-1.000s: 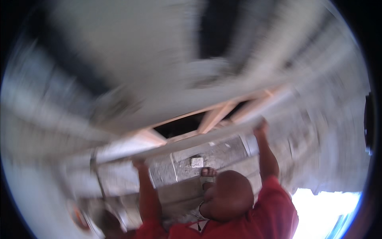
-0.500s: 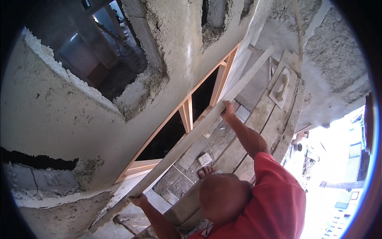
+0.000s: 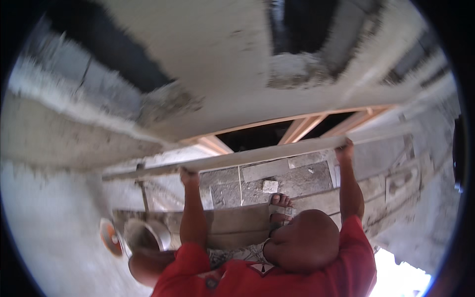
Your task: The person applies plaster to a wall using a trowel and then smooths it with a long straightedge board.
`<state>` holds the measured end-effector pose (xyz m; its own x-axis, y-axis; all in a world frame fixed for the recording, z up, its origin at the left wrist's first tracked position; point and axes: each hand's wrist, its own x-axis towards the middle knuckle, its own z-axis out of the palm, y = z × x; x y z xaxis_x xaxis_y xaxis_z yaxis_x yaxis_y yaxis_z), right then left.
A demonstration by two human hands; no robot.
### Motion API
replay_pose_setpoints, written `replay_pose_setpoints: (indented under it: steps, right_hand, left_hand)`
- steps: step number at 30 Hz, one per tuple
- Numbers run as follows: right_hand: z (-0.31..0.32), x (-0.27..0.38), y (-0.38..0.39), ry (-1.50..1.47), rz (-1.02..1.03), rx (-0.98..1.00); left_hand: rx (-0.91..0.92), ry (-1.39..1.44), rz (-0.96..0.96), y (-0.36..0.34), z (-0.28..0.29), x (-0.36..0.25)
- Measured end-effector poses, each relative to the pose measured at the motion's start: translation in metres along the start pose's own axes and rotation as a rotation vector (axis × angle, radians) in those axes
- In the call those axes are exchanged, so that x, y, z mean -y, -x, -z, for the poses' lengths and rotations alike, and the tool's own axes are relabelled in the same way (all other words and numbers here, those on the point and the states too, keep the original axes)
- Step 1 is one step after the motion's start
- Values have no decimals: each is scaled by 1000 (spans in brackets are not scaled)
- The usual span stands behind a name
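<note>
A long, straight, pale board (image 3: 267, 149) lies across in front of me, along the lower side of a wooden window frame (image 3: 297, 129) in the plastered wall. My left hand (image 3: 189, 176) grips its lower edge towards the left end. Farther right, my right hand (image 3: 345, 150) holds the same board, its fingers closed round the edge. Both arms reach out almost straight. The fingers behind the board are partly hidden, and the picture is smeared by motion.
I crouch on wooden planks (image 3: 237, 220), a bare foot (image 3: 282, 200) near their edge. A plastering float (image 3: 402, 183) rests on the right planks. At left stand a bucket (image 3: 143, 235) and an orange-and-white round thing (image 3: 110, 237). A small pale block (image 3: 270, 186) lies below. Rough openings (image 3: 307, 29) break the wall.
My view has swung left, so the board and window frame, slanted before, now run nearly level. Both hands keep their grip on the board. The bucket has come into view.
</note>
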<state>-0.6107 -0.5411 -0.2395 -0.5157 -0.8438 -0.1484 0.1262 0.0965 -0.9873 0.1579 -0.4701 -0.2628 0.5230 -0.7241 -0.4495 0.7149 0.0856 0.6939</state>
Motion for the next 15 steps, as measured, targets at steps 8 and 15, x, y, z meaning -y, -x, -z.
replay_pose_setpoints:
  steps: [8, 15]
  right_hand:
    - [5, 17, -14, -649, -364, 35]
    - [-6, 90, 43, -562, -262, -214]
  left_hand:
    - [-88, 264, -72, 43, -14, -9]
    - [-488, 280, -109, 92, -22, -4]
